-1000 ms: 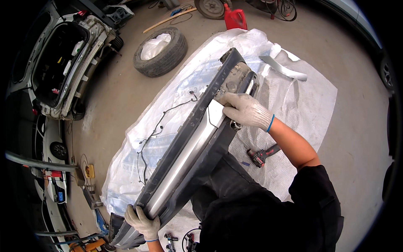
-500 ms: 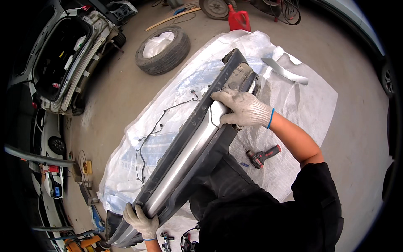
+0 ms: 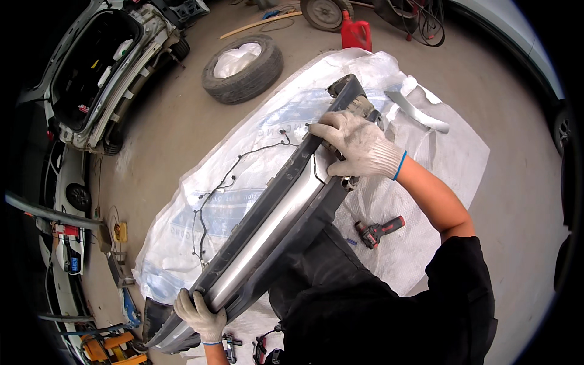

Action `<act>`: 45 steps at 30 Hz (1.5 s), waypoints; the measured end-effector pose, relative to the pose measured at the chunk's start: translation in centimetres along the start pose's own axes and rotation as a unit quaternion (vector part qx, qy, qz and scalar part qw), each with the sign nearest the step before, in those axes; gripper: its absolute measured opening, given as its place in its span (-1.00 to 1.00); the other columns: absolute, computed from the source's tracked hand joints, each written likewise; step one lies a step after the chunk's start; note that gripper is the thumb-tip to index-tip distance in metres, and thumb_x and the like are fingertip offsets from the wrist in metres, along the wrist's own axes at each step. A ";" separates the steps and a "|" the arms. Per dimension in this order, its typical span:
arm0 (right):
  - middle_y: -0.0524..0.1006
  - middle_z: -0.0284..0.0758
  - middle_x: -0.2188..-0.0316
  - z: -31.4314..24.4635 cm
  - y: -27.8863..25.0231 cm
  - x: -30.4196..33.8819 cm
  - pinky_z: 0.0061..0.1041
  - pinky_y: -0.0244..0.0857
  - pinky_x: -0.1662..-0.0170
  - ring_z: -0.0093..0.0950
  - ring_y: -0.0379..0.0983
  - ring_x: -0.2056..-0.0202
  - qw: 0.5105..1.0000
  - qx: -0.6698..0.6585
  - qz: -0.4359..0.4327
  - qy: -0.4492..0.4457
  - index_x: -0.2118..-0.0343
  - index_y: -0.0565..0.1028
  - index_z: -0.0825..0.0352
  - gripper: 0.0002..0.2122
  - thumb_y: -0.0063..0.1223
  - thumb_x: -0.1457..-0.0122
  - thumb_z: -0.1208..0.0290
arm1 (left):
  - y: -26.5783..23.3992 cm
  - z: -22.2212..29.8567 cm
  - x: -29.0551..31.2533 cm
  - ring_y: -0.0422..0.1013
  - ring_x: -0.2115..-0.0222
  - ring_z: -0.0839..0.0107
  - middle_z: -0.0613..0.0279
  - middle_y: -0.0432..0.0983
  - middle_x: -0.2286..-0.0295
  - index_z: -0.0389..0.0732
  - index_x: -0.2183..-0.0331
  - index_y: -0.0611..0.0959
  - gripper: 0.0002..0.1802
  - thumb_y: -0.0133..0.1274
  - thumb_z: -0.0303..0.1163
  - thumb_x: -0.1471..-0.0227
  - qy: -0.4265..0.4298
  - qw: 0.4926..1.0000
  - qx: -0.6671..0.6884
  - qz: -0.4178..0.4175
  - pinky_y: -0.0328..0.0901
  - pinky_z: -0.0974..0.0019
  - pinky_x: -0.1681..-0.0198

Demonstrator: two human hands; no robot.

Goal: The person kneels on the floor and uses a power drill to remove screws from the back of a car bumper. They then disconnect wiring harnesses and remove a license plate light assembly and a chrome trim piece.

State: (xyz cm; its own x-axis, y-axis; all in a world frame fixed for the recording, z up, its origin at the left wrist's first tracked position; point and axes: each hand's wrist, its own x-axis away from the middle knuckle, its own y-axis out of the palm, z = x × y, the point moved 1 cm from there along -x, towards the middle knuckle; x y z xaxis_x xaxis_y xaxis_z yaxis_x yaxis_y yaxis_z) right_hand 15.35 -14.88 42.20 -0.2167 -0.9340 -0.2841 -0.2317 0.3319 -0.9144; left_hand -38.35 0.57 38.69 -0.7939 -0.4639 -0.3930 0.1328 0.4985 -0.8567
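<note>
A long dark-grey car bumper piece with a silver trim strip (image 3: 267,234) lies diagonally across my lap, from lower left to upper right. My left hand (image 3: 198,316), in a white knit glove, is closed round its near-left end. Toward the far end, my right hand (image 3: 359,145), gloved likewise with a blue cuff edge, spans the piece with fingers over the dark edge and thumb by the end of the strip. Beyond it, a black wiring harness (image 3: 220,184) is spread on white plastic sheeting (image 3: 176,243). A red-and-black cordless drill (image 3: 378,231) rests to the right.
A curved silver trim piece (image 3: 420,113) lies on the sheeting at far right. Farther off are a tyre (image 3: 246,82) with white plastic inside and a red jug (image 3: 356,31). A car with its rear opened up (image 3: 115,91) stands at left, near yellow-orange equipment (image 3: 112,347).
My right hand has shifted slightly toward the far end of the bumper piece. The left hand keeps its grip, and the whole view has shifted a little.
</note>
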 end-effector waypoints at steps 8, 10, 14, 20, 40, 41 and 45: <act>0.49 -0.14 0.03 0.0 -0.6 -3.8 -0.23 0.32 -0.09 -0.19 0.41 -0.08 0.970 0.079 -0.110 -0.202 -0.15 0.40 0.32 -0.22 0.29 0.23 0.10 | -0.2 0.6 -0.2 0.24 -0.08 -0.30 -0.30 0.25 -0.11 -0.21 -0.12 0.30 -0.03 0.27 -0.27 0.42 0.005 1.000 0.005 0.019 0.10 -0.46 -0.13; 0.50 -0.15 0.12 -1.0 -1.2 -4.6 -0.23 0.35 -0.04 -0.19 0.46 0.00 0.959 0.115 -0.182 -0.183 -0.12 0.42 0.34 -0.23 0.30 0.23 0.09 | -0.3 0.7 0.2 0.25 -0.07 -0.30 -0.29 0.26 -0.10 -0.21 -0.11 0.32 -0.06 0.26 -0.28 0.41 0.004 1.000 0.006 0.022 0.11 -0.47 -0.12; 0.48 -0.16 0.17 -1.7 -2.2 -4.6 -0.27 0.37 -0.01 -0.16 0.47 0.13 0.956 0.120 -0.209 -0.166 -0.12 0.43 0.26 -0.20 0.36 0.30 0.04 | -0.2 1.6 0.7 0.26 -0.06 -0.30 -0.28 0.28 -0.07 -0.22 -0.06 0.35 -0.13 0.26 -0.30 0.39 -0.006 1.000 0.008 0.030 0.11 -0.49 -0.10; 0.49 -0.16 0.14 -1.7 -1.3 -3.6 -0.32 0.35 -0.02 -0.23 0.48 0.06 0.961 0.119 -0.142 -0.207 -0.08 0.44 0.34 -0.29 0.28 0.17 0.07 | 0.0 1.6 1.9 0.23 -0.08 -0.33 -0.31 0.25 -0.10 -0.24 -0.14 0.31 -0.05 0.20 -0.32 0.41 -0.008 1.000 0.007 0.028 0.10 -0.46 -0.13; 0.48 -0.20 0.32 -3.4 -1.8 -6.1 -0.33 0.42 0.13 -0.23 0.50 0.23 0.940 0.169 -0.155 -0.254 0.27 0.49 0.37 -0.38 0.35 0.31 -0.05 | -2.0 1.7 1.9 0.30 -0.04 -0.24 -0.25 0.31 -0.03 -0.32 0.01 0.37 -0.11 0.38 -0.09 0.32 -0.033 0.999 -0.030 0.018 0.16 -0.39 -0.09; 0.45 -0.18 0.31 -3.8 -1.2 -6.5 -0.32 0.38 0.10 -0.21 0.47 0.20 0.942 0.157 -0.151 -0.256 0.30 0.46 0.37 -0.37 0.37 0.39 -0.04 | -2.3 1.7 2.2 0.32 -0.01 -0.18 -0.20 0.35 0.02 -0.30 0.06 0.42 -0.15 0.40 -0.05 0.34 -0.038 0.999 -0.012 0.019 0.18 -0.36 -0.07; 0.39 -0.20 0.30 -2.7 -0.4 -5.4 -0.31 0.30 0.06 -0.22 0.40 0.19 0.948 0.166 -0.126 -0.243 0.32 0.43 0.37 -0.30 0.44 0.57 0.01 | -2.9 2.9 1.0 0.44 0.20 0.08 0.04 0.46 0.16 -0.22 0.14 0.52 -0.16 0.43 0.01 0.48 -0.071 0.994 0.042 -0.068 0.30 -0.07 0.12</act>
State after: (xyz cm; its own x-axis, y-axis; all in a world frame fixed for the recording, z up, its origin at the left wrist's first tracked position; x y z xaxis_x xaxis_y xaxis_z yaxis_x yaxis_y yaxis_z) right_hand 14.08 -9.62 44.82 0.2866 -0.9554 -0.0712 0.1096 0.1066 -0.9882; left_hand -37.82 -3.43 39.84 -0.7171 -0.6240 -0.3105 0.0846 0.3643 -0.9275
